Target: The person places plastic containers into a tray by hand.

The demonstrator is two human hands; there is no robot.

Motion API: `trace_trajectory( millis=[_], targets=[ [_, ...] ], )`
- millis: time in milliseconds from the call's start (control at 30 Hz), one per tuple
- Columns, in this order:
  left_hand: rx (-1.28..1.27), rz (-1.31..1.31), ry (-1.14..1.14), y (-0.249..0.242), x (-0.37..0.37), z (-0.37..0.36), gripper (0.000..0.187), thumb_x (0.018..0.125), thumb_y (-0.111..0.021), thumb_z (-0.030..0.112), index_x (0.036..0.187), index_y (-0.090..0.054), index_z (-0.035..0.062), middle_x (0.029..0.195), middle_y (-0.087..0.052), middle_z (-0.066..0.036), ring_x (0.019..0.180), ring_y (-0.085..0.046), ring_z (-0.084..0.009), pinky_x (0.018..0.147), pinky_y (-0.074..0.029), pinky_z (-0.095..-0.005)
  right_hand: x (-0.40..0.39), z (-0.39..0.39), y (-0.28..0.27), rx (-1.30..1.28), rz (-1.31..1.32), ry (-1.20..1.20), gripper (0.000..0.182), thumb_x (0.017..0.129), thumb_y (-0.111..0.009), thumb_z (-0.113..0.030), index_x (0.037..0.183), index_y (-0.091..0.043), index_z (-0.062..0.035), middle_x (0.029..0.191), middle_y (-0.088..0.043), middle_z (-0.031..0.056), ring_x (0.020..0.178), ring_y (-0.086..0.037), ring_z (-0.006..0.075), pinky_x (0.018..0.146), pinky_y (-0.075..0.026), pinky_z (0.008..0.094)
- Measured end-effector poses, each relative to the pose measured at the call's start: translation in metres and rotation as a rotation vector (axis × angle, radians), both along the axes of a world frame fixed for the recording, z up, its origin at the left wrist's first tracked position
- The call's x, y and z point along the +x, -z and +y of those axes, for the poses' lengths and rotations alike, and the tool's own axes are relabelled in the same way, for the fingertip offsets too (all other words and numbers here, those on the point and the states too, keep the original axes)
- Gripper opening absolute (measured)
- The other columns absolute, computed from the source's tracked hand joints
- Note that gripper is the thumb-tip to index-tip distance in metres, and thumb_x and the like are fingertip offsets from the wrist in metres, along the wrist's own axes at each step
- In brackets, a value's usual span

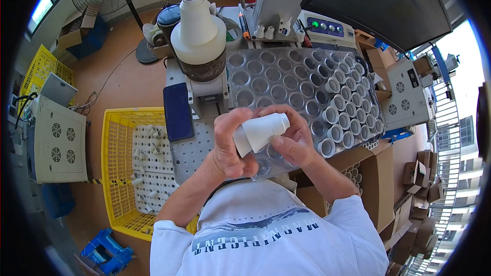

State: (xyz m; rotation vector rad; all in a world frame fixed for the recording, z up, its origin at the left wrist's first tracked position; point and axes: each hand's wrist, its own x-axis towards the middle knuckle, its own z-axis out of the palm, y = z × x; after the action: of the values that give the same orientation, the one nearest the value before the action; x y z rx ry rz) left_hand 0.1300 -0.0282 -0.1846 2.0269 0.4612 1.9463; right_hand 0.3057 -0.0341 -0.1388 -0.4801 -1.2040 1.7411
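Observation:
A white plastic bottle-shaped piece (262,132) with a stepped, narrow neck is between my two hands, lying nearly sideways in front of my chest. My left hand (230,145) curls around its wide end. At the narrow end, my right hand (296,140) closes with the thumb below the neck and the fingers behind. Beneath the hands lies a clear plastic tray (245,79) of round pockets. White round cup-like parts (338,103), mouths up, fill its right side.
A large white bottle-shaped fixture (198,33) rises on the bench beyond my hands, with a phone (178,111) beside it. At left sits a yellow crate (115,174) holding small white parts. A monitor (381,2) overhangs the far right; a cardboard box (378,184) stands lower right.

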Motion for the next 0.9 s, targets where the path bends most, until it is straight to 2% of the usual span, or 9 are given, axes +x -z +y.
trace_trajectory(
  millis=[33,67,133,267,333,433,767,833,900],
  targets=[
    [0.104,0.003,-0.001,-0.001,0.001,0.002,0.053,0.095,-0.059,0.028,0.142,-0.033,0.0330,0.135,-0.036,-0.018,0.107,-0.049,-0.0277,0.075,-0.046,-0.0298,-0.002,-0.001,0.000,0.060,-0.022,-0.003,0.051,0.088,-0.075,-0.021,0.131,-0.053,-0.0041,0.131,-0.057,0.0171,0.122,-0.055,0.0251,0.101,-0.047,0.0399],
    [0.101,0.005,0.000,0.001,0.002,0.000,0.053,0.095,-0.059,0.028,0.142,-0.033,0.0330,0.135,-0.036,-0.018,0.107,-0.049,-0.0277,0.075,-0.046,-0.0298,-0.002,0.000,0.001,0.057,-0.019,-0.002,0.051,0.088,-0.075,-0.021,0.131,-0.053,-0.0041,0.131,-0.057,0.0171,0.122,-0.055,0.0251,0.101,-0.047,0.0399],
    [0.016,-0.068,-0.129,0.002,0.007,-0.006,0.053,0.096,-0.055,0.037,0.143,-0.039,0.0170,0.134,-0.039,-0.020,0.110,-0.050,-0.0308,0.079,-0.046,-0.0303,-0.003,0.001,0.003,0.068,0.068,-0.081,0.053,0.087,-0.077,-0.021,0.132,-0.052,-0.0050,0.131,-0.057,0.0171,0.126,-0.052,0.0261,0.109,-0.039,0.0429],
    [-0.016,-0.122,-0.169,-0.023,0.014,-0.008,0.052,0.096,-0.055,0.041,0.139,-0.048,0.0114,0.135,-0.044,-0.020,0.117,-0.050,-0.0278,0.083,-0.047,-0.0302,-0.006,0.000,0.005,-0.031,0.171,-0.049,0.052,0.088,-0.076,-0.019,0.132,-0.053,-0.0054,0.131,-0.057,0.0174,0.126,-0.052,0.0265,0.108,-0.040,0.0425],
    [-0.772,-0.100,0.074,-0.035,0.013,-0.030,0.052,0.085,-0.050,0.021,0.128,-0.044,-0.0069,0.124,-0.047,-0.018,0.114,-0.051,-0.0272,0.098,-0.040,-0.0322,-0.002,0.010,0.007,0.221,0.039,0.022,0.050,0.089,-0.074,-0.018,0.132,-0.052,-0.0044,0.133,-0.056,0.0179,0.127,-0.051,0.0271,0.108,-0.040,0.0426],
    [-0.947,-0.173,0.229,-0.046,0.003,-0.036,0.050,0.076,-0.042,0.005,0.123,-0.048,-0.0074,0.121,-0.050,-0.016,0.108,-0.053,-0.0244,0.096,-0.041,-0.0294,0.002,0.015,0.005,0.446,-0.118,0.019,0.049,0.091,-0.073,-0.019,0.133,-0.051,-0.0042,0.134,-0.055,0.0181,0.128,-0.050,0.0274,0.108,-0.040,0.0426],
    [-0.314,-0.161,-0.081,-0.014,0.006,-0.016,0.030,0.075,-0.041,0.002,0.099,-0.057,-0.0080,0.120,-0.049,-0.022,0.090,-0.050,-0.0249,0.077,-0.045,-0.0320,-0.001,0.009,0.013,0.121,0.089,0.106,0.053,0.090,-0.075,-0.022,0.133,-0.051,-0.0037,0.134,-0.055,0.0175,0.125,-0.053,0.0263,0.106,-0.042,0.0414],
    [-0.307,-0.161,-0.168,-0.007,0.010,-0.015,0.058,0.098,-0.049,0.046,0.095,-0.058,-0.0106,0.124,-0.051,-0.022,0.090,-0.055,-0.0232,0.074,-0.046,-0.0311,0.000,0.010,0.018,0.117,0.049,0.063,0.055,0.088,-0.076,-0.020,0.134,-0.050,-0.0042,0.134,-0.056,0.0157,0.123,-0.054,0.0243,0.105,-0.043,0.0403],
    [-0.302,-0.154,-0.131,-0.004,0.012,-0.014,0.057,0.097,-0.049,0.046,0.095,-0.059,-0.0098,0.127,-0.049,-0.022,0.091,-0.054,-0.0231,0.075,-0.046,-0.0314,-0.002,0.008,0.017,0.163,-0.026,0.082,0.055,0.087,-0.077,-0.018,0.133,-0.051,-0.0043,0.133,-0.057,0.0145,0.123,-0.055,0.0231,0.105,-0.043,0.0396]
  ],
)
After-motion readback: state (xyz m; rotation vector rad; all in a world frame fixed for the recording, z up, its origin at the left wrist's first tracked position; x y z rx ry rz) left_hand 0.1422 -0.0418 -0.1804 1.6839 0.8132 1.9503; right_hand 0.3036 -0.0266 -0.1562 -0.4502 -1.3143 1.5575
